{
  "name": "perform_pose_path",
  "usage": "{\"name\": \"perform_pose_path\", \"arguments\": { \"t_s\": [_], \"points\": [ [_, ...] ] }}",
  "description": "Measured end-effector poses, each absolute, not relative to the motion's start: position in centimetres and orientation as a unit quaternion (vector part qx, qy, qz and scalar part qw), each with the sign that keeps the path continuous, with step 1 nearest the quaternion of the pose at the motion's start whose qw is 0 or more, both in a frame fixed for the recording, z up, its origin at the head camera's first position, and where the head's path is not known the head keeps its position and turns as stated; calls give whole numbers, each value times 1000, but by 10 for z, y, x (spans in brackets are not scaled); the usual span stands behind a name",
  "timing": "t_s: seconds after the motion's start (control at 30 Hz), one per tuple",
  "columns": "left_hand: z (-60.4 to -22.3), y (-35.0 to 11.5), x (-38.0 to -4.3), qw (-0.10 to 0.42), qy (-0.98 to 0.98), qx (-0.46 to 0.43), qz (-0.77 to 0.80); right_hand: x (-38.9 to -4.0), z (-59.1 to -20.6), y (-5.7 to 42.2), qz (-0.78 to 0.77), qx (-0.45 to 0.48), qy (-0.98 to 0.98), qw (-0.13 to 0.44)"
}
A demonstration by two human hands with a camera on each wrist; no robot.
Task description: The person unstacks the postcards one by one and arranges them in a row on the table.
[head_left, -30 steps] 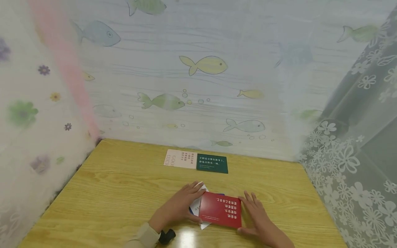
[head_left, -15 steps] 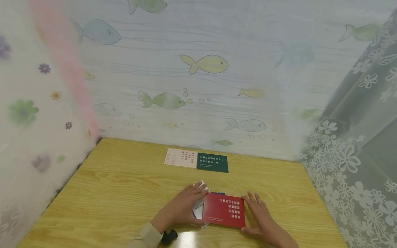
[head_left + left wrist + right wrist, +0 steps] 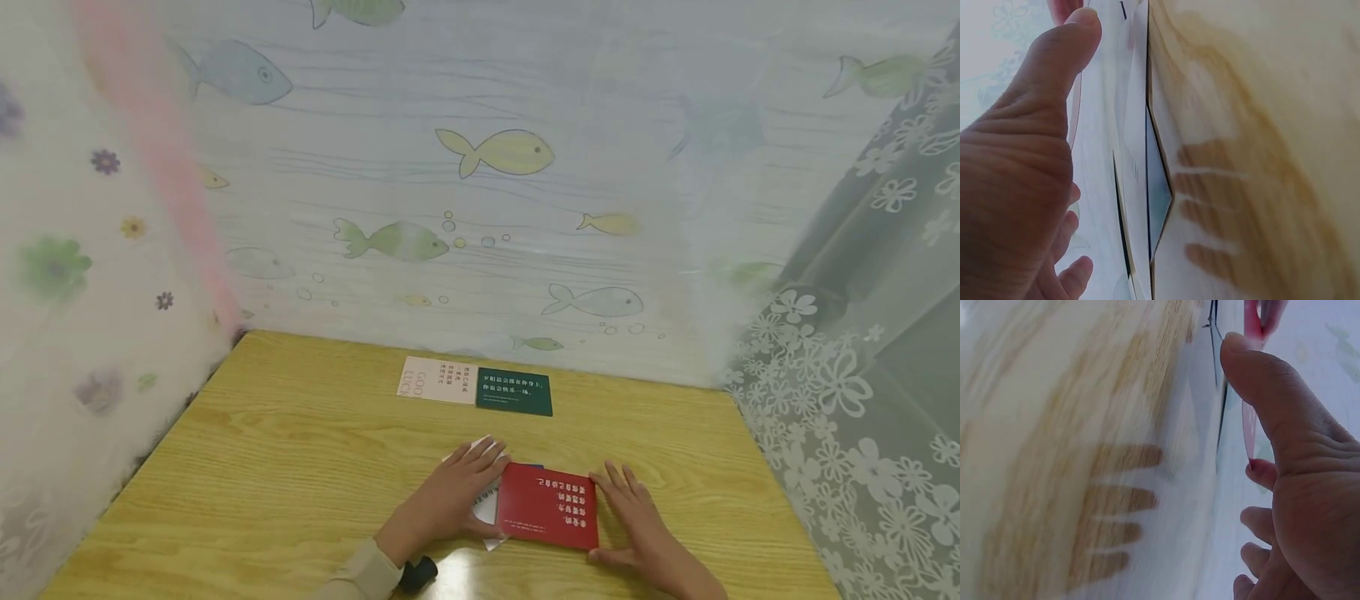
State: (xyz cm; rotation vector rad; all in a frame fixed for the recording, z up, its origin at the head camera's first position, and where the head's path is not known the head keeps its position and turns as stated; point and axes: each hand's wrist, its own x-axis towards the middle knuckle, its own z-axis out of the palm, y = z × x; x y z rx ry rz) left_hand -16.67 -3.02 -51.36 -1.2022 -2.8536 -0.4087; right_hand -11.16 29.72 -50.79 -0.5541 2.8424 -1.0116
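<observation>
A red card (image 3: 550,507) with white lettering is held level above the table, raised over other cards in both wrist views. My left hand (image 3: 452,493) grips its left side, thumb at the near corner and fingers at the far one. Its right side is held by my right hand (image 3: 637,527), with the thumb (image 3: 1272,381) low on the edge and the index finger at the far corner. Under the red card lie a white card (image 3: 486,503) with dark print and a blue card (image 3: 534,466), both mostly hidden.
A pale pink card (image 3: 437,380) and a dark green card (image 3: 514,392) lie side by side near the back of the wooden table (image 3: 300,433). Fish-printed fabric (image 3: 487,267) hangs behind it, and a lace curtain (image 3: 840,400) borders the right side.
Both hands have shifted slightly to the right with the red card between them. The pink and green cards stay where they were.
</observation>
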Motion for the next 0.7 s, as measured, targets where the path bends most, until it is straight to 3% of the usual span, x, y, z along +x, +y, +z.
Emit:
{"name": "perform_pose_path", "arguments": {
  "t_s": [0.2, 0.7],
  "points": [
    [-514, -26, -166, 24, -912, -389, -130, -113, -505, 299, -294, -199, 935, 3],
    [-511, -12, -170, 18, -920, -376, -107, -118, -499, 305, -272, -188, 944, 4]
  ]
}}
